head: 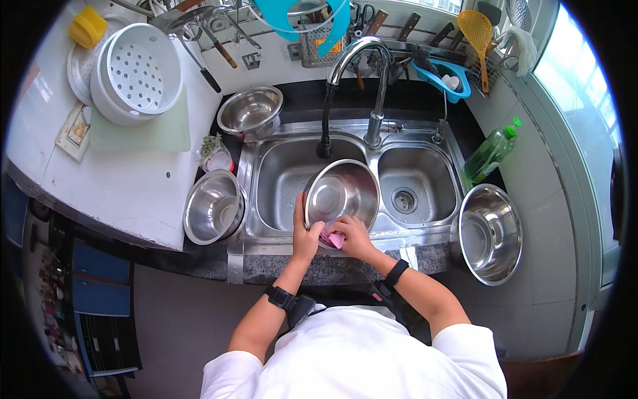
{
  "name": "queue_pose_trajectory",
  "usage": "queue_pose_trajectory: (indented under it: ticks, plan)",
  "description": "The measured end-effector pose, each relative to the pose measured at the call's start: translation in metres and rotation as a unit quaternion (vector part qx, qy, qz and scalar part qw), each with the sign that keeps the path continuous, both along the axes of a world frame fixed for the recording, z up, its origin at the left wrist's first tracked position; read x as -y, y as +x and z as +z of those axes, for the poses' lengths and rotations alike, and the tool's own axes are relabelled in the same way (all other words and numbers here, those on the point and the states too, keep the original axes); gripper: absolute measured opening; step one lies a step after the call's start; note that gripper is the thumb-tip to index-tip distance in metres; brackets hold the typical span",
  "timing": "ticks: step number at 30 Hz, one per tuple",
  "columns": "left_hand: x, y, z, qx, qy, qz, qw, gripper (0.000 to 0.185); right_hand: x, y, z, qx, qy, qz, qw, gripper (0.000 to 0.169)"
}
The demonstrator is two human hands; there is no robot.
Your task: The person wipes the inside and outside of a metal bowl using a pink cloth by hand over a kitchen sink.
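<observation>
A stainless steel bowl is tilted over the front of the double sink's left basin. My left hand grips its left side, the thumb at the near rim. In my right hand is a pink cloth, pressed against the near rim of the bowl. Above the left basin hangs the black spout end of the chrome faucet. The drain shows in the right basin.
Steel bowls stand at the back left, left and right of the sink. A green soap bottle is at the right wall. White steamer baskets rest on the left counter. Knives and utensils hang behind the faucet.
</observation>
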State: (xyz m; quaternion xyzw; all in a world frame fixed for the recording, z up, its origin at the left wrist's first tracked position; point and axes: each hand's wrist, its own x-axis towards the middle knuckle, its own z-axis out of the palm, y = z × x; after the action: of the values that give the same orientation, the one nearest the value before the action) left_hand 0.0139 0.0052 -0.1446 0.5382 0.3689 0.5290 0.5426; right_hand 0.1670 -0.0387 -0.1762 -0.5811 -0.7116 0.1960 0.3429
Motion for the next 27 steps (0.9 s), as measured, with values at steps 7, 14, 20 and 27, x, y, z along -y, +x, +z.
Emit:
queue_pose_trajectory:
  ticks: [7,14,20,27]
  plan:
    - [-0.015,-0.007,0.006,-0.022,-0.021,0.016,0.999,0.083,-0.006,-0.004,0.000,-0.023,0.027,0.056,0.998,0.035]
    - [-0.020,-0.019,0.023,-0.091,-0.095,-0.014,0.991,0.088,-0.012,0.044,0.029,0.254,0.069,0.060,0.963,0.016]
    - [-0.021,-0.016,0.020,0.006,-0.097,-0.034,0.995,0.078,-0.010,0.026,0.013,0.156,0.009,0.029,0.987,0.024]
    - [-0.020,-0.012,0.005,0.013,0.019,-0.011,1.000,0.082,-0.010,-0.011,0.003,-0.077,-0.057,0.030,0.995,0.028]
